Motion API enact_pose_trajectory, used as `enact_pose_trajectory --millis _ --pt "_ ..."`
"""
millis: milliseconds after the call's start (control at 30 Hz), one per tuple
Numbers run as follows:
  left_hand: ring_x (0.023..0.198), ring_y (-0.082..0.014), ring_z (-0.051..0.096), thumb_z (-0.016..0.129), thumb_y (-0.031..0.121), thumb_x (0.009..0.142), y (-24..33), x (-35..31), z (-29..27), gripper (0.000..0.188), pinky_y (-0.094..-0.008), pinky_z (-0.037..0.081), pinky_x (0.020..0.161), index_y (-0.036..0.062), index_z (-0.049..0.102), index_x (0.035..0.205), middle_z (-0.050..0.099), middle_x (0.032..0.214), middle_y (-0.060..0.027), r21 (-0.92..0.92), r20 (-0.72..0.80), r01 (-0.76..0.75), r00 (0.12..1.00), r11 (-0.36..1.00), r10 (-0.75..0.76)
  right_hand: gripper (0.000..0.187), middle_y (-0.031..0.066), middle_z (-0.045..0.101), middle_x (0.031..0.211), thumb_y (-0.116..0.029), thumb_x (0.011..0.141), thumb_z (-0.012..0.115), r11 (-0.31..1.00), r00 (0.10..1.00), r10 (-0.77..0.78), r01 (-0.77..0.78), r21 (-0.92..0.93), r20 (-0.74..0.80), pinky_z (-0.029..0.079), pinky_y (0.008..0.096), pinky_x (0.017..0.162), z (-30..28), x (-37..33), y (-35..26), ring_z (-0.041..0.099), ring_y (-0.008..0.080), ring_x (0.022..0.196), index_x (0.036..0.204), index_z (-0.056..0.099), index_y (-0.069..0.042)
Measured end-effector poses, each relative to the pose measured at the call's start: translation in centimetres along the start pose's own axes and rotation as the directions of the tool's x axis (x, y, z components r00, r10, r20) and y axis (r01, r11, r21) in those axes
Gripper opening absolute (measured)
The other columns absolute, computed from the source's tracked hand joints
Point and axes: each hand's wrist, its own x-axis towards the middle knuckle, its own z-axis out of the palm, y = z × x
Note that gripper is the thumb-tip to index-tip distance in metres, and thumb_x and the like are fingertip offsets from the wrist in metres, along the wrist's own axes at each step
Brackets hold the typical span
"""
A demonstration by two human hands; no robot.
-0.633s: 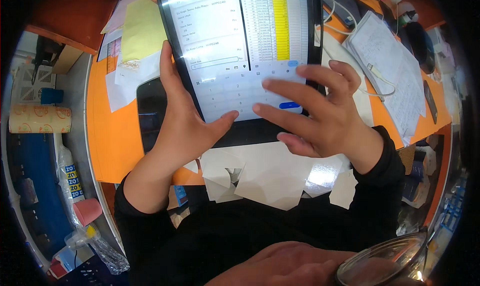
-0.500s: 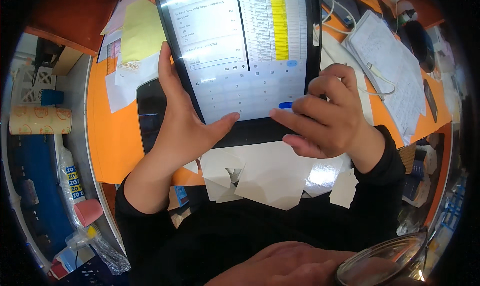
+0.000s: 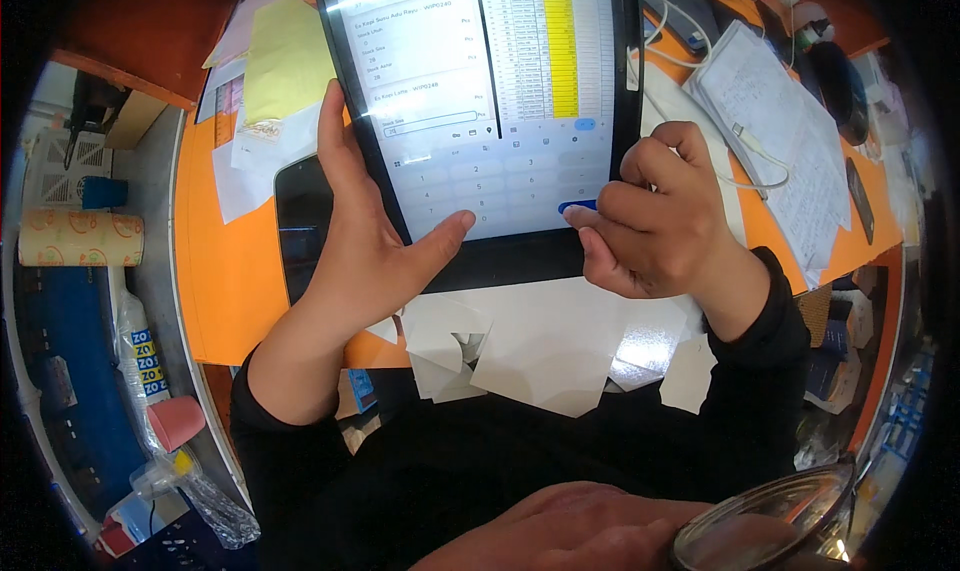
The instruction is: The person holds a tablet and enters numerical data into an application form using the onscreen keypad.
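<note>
A dark-framed tablet is tilted up at the top middle, its lit screen split between a form and a table with a yellow column. A number keypad fills the lower part of the screen. My left hand grips the tablet's left edge, with the thumb lying over the lower left corner of the screen. Above the lower right of the keypad is my right hand, its fingers curled in and holding nothing. Its index fingertip is at the blue key; contact is hard to confirm.
Under the tablet is an orange desk with another dark flat device on it. White sheets lie at the near edge. Handwritten papers and a white cable are on the right, a yellow paper on the left.
My right index finger has moved slightly right and up, from beside the keypad's bottom row to the blue key. More text shows in the form's entry box. My left hand keeps its hold.
</note>
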Motion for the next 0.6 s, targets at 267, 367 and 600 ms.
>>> enact_pose_trajectory --millis 267,367,600 --pt "0.135 -0.0349 0.034 0.072 0.003 0.076 -0.36 -0.18 0.35 0.111 -0.0497 0.039 0.106 0.0199 -0.012 0.148 0.026 0.142 -0.0254 0.002 -0.104 0.006 0.995 1.0 -0.005 0.019 0.0006 0.054 0.061 -0.021 0.069 0.061 1.0 0.997 0.006 -0.007 -0.008 -0.076 0.034 0.0362 0.072 -0.12 0.2 0.08 0.046 0.0171 0.068 0.069 0.076 -0.01" --pt "0.136 -0.0351 0.034 0.071 0.002 0.076 -0.29 -0.16 0.3 0.112 -0.0504 0.038 0.107 0.0201 -0.012 0.148 0.026 0.142 -0.0254 -0.003 -0.102 0.008 0.995 1.0 -0.008 0.018 0.0003 0.054 0.061 -0.02 0.069 0.061 0.999 0.999 -0.012 0.013 0.043 -0.043 0.034 0.0368 0.073 -0.37 0.19 0.09 0.046 0.0171 0.069 0.069 0.076 -0.01" --pt "0.136 -0.0349 0.033 0.069 0.0 0.076 -0.16 -0.11 0.15 0.11 -0.0501 0.037 0.107 0.0204 -0.012 0.148 0.026 0.142 -0.0253 0.018 -0.102 0.005 0.995 1.0 -0.004 0.017 0.0001 0.056 0.063 -0.02 0.069 0.062 1.0 1.0 -0.011 0.011 0.015 0.005 0.034 0.0373 0.074 -0.21 0.07 0.23 0.046 0.0176 0.07 0.072 0.077 -0.011"
